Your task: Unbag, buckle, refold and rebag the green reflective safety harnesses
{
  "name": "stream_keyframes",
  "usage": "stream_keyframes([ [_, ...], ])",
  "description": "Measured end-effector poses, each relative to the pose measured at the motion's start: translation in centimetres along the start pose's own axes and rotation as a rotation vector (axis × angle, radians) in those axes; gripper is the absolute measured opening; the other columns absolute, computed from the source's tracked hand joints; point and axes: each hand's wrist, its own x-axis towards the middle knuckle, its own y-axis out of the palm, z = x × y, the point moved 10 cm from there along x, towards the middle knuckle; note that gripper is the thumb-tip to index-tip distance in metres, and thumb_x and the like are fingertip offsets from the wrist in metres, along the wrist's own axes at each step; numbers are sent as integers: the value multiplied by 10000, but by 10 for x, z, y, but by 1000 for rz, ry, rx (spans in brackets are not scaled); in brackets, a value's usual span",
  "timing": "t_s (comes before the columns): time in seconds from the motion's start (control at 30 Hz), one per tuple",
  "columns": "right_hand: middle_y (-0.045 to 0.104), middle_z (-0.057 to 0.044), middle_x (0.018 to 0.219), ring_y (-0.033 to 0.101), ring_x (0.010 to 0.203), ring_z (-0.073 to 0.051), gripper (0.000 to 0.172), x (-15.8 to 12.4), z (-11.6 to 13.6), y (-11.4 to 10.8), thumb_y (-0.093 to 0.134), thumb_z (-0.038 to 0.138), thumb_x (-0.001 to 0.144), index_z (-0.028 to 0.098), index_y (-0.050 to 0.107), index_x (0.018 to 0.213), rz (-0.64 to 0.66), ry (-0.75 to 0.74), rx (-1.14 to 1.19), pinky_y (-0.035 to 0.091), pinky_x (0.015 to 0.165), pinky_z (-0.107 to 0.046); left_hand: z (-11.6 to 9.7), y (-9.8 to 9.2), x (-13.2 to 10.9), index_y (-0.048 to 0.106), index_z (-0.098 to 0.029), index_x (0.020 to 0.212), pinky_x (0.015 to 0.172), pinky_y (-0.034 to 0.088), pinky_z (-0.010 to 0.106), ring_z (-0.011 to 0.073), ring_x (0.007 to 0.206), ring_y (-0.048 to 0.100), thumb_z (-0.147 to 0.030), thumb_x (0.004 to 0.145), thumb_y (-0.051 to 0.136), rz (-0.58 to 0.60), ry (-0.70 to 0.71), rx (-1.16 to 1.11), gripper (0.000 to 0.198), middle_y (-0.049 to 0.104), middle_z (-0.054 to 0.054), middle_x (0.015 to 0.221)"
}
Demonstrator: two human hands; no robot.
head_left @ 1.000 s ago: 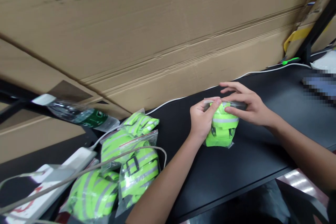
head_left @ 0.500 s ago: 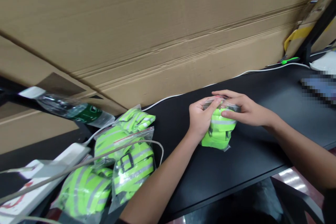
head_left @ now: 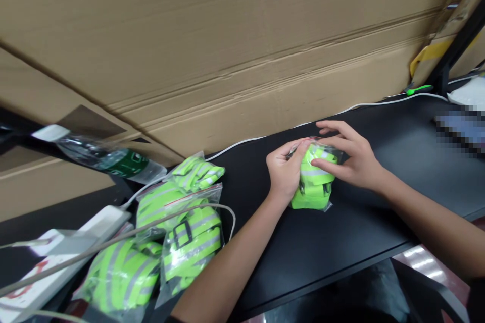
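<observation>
A clear zip bag [head_left: 313, 186] packed with folded neon-green webbing with grey reflective stripes stands on the black table. My left hand [head_left: 286, 169] pinches the bag's top left edge between thumb and fingers, near a red seal line. My right hand [head_left: 350, 156] is at the bag's right side with its fingers spread apart. Its thumb lies over the front of the bag, and whether it presses on the plastic I cannot tell. Several similar bags of green reflective straps [head_left: 191, 242] lie in a pile left of my left forearm; one shows a black buckle [head_left: 183, 233].
A white power strip [head_left: 71, 257] with cables sits at the left, beside a leaning plastic water bottle [head_left: 102, 156]. Cardboard [head_left: 242, 75] walls off the back of the black table [head_left: 359, 222]. A green-handled tool [head_left: 419, 90] and a blurred-out flat object [head_left: 464, 128] lie at the right.
My right hand has loosened from the bag's top, its fingers lifting and spreading. My left hand keeps its pinch, and the bag has shifted slightly left and up.
</observation>
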Motion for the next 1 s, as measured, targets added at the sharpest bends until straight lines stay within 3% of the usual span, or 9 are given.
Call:
stream_keyframes([
  [0.1,591,-138,1364,627,1181,-264,284,2,-12,14,728,382,878,205,731,1100,180,90,110,514,1031,-443,1,0,0,815,-212,872,799,595,301,190,853,754,-320,802,798,2,7,13,130,805,52,917],
  [0.2,627,-114,1310,630,1195,-250,244,0,-19,27,695,390,906,211,752,1061,298,149,197,496,1054,-408,2,-1,-1,815,-213,868,746,589,277,176,804,749,-320,804,796,-19,11,62,126,803,45,882],
  [0.33,693,-88,1199,668,1097,-220,199,0,-23,21,659,364,934,223,740,1048,181,178,250,531,970,-374,-3,-6,-1,807,-207,858,721,583,265,165,776,741,-291,809,787,-63,50,121,99,798,40,854],
  [0.47,719,-45,953,681,794,-156,267,-7,-53,6,699,384,901,219,643,1104,-50,427,456,569,698,-292,-4,-19,2,794,-189,845,726,582,268,156,751,732,-291,817,776,-145,87,135,107,790,39,819],
  [0.53,682,-12,809,624,622,-122,348,-9,-67,9,752,405,850,197,623,1098,-28,562,559,535,553,-257,-1,-25,4,790,-187,846,716,580,262,150,738,727,-301,815,777,-177,80,118,119,787,38,813],
  [0.6,650,-3,715,580,541,-107,323,-9,-74,14,766,423,828,165,660,991,51,636,619,510,486,-249,2,-28,6,788,-188,856,707,580,257,147,736,727,-308,811,780,-192,75,99,129,789,38,821],
  [0.7,635,-7,650,565,510,-100,290,-6,-79,12,779,420,811,146,693,854,83,670,660,491,462,-243,3,-29,7,790,-193,872,697,581,251,147,739,728,-321,809,784,-202,76,89,143,790,36,831],
  [1.0,615,-10,594,543,476,-97,297,-10,-79,22,752,419,824,157,676,706,210,713,683,424,471,-253,8,-28,8,799,-201,858,700,581,255,150,747,727,-360,824,777,-181,44,53,164,791,38,848],
])
